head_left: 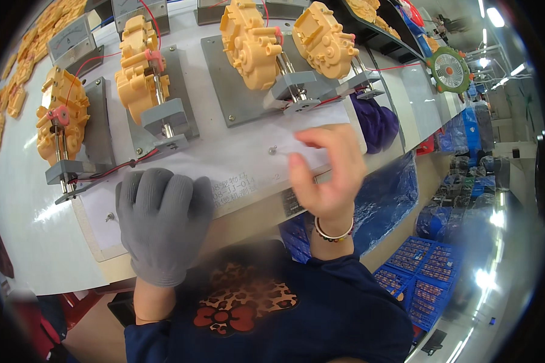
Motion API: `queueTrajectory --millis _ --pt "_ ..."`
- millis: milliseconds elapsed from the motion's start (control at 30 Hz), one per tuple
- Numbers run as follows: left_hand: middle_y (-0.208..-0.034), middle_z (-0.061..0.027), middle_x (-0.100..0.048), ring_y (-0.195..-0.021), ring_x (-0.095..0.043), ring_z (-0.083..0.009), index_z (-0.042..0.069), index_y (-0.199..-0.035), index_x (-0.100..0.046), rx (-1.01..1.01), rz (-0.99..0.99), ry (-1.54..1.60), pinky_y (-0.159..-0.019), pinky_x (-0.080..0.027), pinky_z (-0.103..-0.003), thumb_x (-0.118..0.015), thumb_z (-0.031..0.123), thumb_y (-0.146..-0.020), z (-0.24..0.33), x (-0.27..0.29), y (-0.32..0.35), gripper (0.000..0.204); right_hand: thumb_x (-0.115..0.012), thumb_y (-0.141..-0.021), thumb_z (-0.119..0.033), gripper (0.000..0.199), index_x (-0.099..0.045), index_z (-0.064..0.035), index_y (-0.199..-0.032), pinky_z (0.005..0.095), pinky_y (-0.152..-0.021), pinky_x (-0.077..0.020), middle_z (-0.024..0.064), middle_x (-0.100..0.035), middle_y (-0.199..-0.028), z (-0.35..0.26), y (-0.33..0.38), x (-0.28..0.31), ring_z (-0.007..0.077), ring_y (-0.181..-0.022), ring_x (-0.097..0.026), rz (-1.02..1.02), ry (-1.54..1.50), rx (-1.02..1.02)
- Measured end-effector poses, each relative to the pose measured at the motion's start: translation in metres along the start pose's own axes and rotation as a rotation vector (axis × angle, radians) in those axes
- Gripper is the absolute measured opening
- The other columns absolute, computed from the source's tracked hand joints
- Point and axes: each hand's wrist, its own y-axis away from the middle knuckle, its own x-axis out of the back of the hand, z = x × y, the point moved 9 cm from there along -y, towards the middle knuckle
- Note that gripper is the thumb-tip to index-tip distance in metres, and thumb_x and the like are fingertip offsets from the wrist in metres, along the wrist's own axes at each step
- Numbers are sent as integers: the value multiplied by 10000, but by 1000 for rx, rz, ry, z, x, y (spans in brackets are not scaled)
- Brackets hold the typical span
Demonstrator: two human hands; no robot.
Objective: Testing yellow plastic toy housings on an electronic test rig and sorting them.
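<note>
My left hand, in a grey knit glove, rests fingers curled on the front edge of a white test board; it holds nothing that I can see. My right hand is bare, with bead bracelets at the wrist, and hovers over the board's right end with the fingers bent and apart, empty. Four yellow plastic gearbox housings stand clamped in grey fixtures on the board: one at far left, one left of centre, one centre, one right. Red wires run to the fixtures.
Analog meters sit behind the fixtures. More yellow housings lie piled at the far left. A green and orange small fan stands at the right. A purple cloth hangs under the bench. Blue crates of parts sit on the floor.
</note>
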Motion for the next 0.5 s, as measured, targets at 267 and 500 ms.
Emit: queueTrajectory --millis 267,500 --pt "-691 -89 -515 -652 -504 -228 -3 -694 -562 119 224 140 -607 -408 -308 -639 -60 -630 -22 62 29 115 -643 -662 -30 111 -556 -69 -720 346 -574 -417 62 -484 -645 -7 -1 -32 251 -614 -497 -195 3 87" --pt "-700 -109 -523 -700 -524 -262 5 -728 -580 413 104 -34 -672 -432 -336 -669 7 -685 -82 55 35 99 -636 -683 -7 90 -564 -30 -732 286 -547 -399 69 -548 -658 -2 2 -17 186 -592 -507 -72 -165 -26"
